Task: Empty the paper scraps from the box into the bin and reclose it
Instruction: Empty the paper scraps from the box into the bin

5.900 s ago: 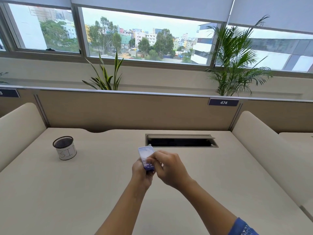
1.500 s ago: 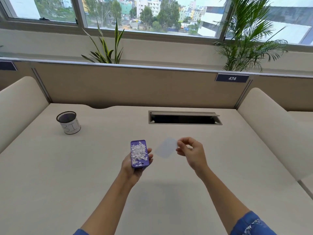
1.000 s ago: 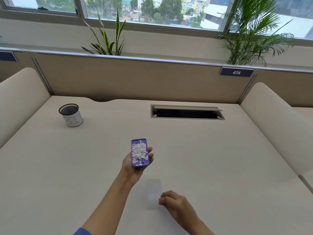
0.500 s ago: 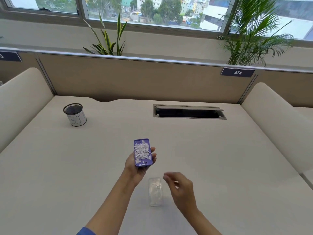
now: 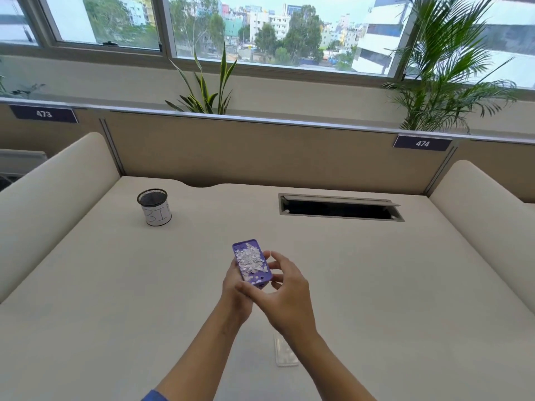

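Note:
A small purple box (image 5: 262, 277) without its lid is filled with white paper scraps (image 5: 250, 259). My left hand (image 5: 235, 287) holds it from below, over the middle of the desk. My right hand (image 5: 282, 293) is at the box's near right end with fingers spread, close to or just touching it. The clear lid (image 5: 285, 354) lies flat on the desk, partly hidden under my right forearm. A small black mesh bin (image 5: 154, 206) with a white label stands at the far left of the desk, well away from both hands.
A cable slot (image 5: 338, 208) is cut into the desk (image 5: 115, 299) at the back right. Padded dividers stand at the left (image 5: 52, 186) and right (image 5: 486, 215), and a partition (image 5: 260, 151) closes the back.
My right hand let go of the clear lid on the desk and came up to the purple box. The left hand kept holding the open box.

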Demonstrator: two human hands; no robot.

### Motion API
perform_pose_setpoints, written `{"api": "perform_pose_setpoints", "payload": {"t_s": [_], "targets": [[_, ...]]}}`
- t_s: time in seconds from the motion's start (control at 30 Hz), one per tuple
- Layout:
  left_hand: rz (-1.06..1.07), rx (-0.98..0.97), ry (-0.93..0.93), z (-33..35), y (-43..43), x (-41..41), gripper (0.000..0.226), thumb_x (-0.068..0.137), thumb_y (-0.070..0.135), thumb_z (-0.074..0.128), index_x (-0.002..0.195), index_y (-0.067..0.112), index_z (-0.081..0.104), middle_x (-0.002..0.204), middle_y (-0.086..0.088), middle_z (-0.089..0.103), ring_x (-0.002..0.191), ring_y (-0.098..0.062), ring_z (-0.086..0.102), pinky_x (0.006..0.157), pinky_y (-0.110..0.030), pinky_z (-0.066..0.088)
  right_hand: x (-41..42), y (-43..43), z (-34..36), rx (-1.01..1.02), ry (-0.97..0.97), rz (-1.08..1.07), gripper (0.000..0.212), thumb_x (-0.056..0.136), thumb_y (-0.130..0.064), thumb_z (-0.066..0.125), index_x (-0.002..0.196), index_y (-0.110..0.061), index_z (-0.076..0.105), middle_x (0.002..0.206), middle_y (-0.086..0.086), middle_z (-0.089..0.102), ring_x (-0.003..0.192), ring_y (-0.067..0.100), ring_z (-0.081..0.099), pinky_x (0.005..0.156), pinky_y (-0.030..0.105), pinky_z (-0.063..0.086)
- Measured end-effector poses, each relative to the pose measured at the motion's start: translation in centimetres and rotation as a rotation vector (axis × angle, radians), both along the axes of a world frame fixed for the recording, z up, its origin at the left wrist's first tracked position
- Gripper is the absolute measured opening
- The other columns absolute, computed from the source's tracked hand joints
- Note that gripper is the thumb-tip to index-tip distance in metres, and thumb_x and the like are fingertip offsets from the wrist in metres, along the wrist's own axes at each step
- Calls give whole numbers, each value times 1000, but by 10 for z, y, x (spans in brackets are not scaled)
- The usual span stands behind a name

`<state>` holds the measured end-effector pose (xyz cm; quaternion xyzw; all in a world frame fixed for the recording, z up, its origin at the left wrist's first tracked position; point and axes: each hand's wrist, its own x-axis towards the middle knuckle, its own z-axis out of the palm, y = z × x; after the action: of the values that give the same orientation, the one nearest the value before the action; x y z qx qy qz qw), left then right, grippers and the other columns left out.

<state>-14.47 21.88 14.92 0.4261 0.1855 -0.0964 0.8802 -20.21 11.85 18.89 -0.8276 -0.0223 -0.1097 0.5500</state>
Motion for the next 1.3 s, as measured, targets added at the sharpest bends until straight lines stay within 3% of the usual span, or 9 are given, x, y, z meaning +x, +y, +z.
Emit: {"api": "perform_pose_setpoints", "payload": {"t_s": [0.13, 0.27, 0.37, 0.53, 0.7, 0.87, 1.03, 1.17, 1.3], "targets": [[4, -51, 24, 2, 5, 2, 49, 105, 36, 30, 99, 9, 71, 87, -10, 78, 75, -23, 74, 74, -34, 55, 4, 8, -2, -20, -44, 8, 86, 57, -63, 81, 132, -32, 53, 106, -18, 62, 92, 4, 65, 81, 19, 55], [24, -109, -26, 1, 10, 6, 47, 106, 32, 25, 115, 9, 65, 103, -4, 78, 85, -19, 75, 66, -29, 60, 16, 2, 0, -29, -83, 69, 60, 62, -54, 82, 116, -38, 62, 95, -20, 65, 84, 4, 66, 73, 22, 57], [34, -148, -59, 5, 7, 10, 51, 106, 37, 22, 117, 11, 64, 109, -4, 76, 90, -22, 75, 65, -30, 61, 27, -8, 2, -43, -96, 105, 58, 63, -50, 83, 116, -34, 65, 89, -25, 65, 82, 4, 66, 71, 19, 57], [58, -190, -134, 12, 6, 15, 64, 100, 55, 18, 132, 12, 54, 125, -11, 68, 108, -31, 69, 83, -42, 59, 45, -18, 4, -53, -131, 162, 50, 65, -39, 85, 109, -46, 63, 87, -32, 63, 84, 1, 67, 69, 10, 54], [27, -160, -155, 10, 17, 14, 65, 95, 57, 27, 135, 13, 52, 130, -13, 65, 117, -35, 63, 92, -49, 56, 53, -16, 0, 12, -97, 188, 55, 59, -36, 85, 112, -29, 69, 86, -27, 68, 79, 3, 69, 64, 13, 56], [12, 2, -170, 11, 42, 17, 56, 91, 58, 31, 133, 30, 56, 130, -12, 65, 119, -37, 62, 98, -60, 48, 64, -2, 1, 26, -89, 240, 49, 59, -29, 86, 98, -48, 65, 88, -27, 69, 77, 5, 70, 61, 12, 55], [-57, 166, -192, 18, 96, 29, 58, 87, 51, 47, 139, 26, 48, 131, -14, 64, 116, -38, 63, 90, -59, 53, 90, 23, 12, -52, -41, 330, 65, 61, -41, 86, 119, -18, 67, 103, -9, 71, 85, 7, 69, 70, 19, 59], [-123, 196, -248, 29, 143, 43, 63, 79, 36, 67, 138, 30, 46, 125, -13, 68, 112, -39, 66, 81, -48, 59, 118, 52, 21, -85, -16, 395, 68, 62, -42, 86, 121, -14, 66, 104, -6, 70, 87, 9, 68, 71, 23, 61], [-91, 179, -251, 31, 190, 58, 62, 78, 28, 68, 136, 24, 46, 120, -14, 70, 109, -39, 67, 78, -44, 60, 143, 94, 23, -92, 10, 483, 69, 66, -41, 85, 126, -14, 63, 108, -7, 67, 93, 7, 67, 73, 21, 60]]}}
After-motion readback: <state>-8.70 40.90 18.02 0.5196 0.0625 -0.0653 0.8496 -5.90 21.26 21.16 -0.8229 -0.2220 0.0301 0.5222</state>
